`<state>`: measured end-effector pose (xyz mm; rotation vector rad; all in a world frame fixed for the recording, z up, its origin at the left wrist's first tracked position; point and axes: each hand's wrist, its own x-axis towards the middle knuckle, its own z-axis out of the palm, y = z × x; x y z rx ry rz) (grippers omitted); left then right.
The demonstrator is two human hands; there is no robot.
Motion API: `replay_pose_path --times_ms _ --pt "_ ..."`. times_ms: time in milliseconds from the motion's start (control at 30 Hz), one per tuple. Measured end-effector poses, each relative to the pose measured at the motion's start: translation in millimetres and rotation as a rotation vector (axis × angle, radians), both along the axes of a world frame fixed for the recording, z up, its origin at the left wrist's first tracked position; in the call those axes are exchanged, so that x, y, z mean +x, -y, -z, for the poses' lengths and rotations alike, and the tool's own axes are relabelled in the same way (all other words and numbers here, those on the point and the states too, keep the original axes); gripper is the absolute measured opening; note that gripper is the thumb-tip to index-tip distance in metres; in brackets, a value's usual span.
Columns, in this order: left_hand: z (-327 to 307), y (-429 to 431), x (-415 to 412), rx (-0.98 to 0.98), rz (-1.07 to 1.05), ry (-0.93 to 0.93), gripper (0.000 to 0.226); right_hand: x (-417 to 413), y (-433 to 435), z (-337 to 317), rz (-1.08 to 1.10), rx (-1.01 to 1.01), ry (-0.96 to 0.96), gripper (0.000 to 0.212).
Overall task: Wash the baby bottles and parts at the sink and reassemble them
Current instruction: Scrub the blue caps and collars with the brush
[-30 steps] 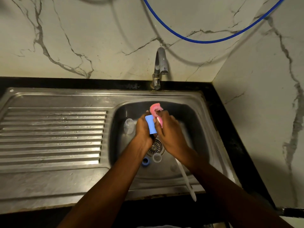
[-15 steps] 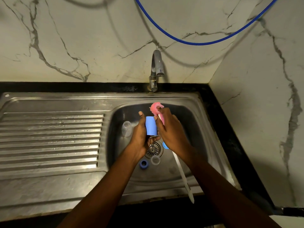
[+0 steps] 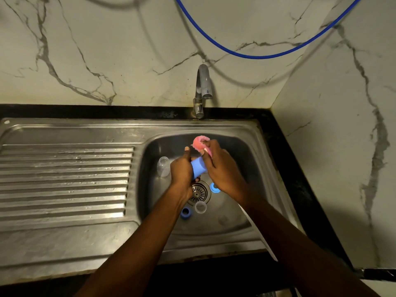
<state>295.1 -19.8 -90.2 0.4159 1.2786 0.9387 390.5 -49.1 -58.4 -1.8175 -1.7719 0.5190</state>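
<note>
Dim warm light is glinting off the drainboard, the sink basin is sitting in shadow, and frame edges are bowing.

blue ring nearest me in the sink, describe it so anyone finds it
In the steel sink basin, find the round drain strainer. Just in front of it, toward the person, lie two small parts: the blue ring is the left one, beside a clear cap, unlike the other blue ring right of the drain.
</note>
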Motion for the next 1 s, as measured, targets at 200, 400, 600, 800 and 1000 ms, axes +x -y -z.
replay_pose_path --times_ms 200,400,600,800,1000 --pt "2.9 5.7 -2.3 -0.009 0.001 0.053 0.035 -2.3 10.2 2.0 -0.052 0.034 0.119 0.034" --pt "2.5 8.8 -3.0 0.018 0.024 0.041 0.031 -2.7 17.4 -0.1 -0.095 0.031 0.109 0.033" --pt "-1.7 12.8 -3.5 0.026 0.016 0.009 0.031 -3.1 26.6 0.4 -0.154 0.089 0.073 0.031" --pt "-1.7 20.4 0.1 0.016 0.067 0.05 0.037 -1.6 29.5 6.0 -0.125 0.062 0.013 0.031" --pt "-6.3 23.8 0.3 -0.001 0.03 0.081 0.033 1.1 31.7 11.6 -0.093 0.094 -0.02 0.027"
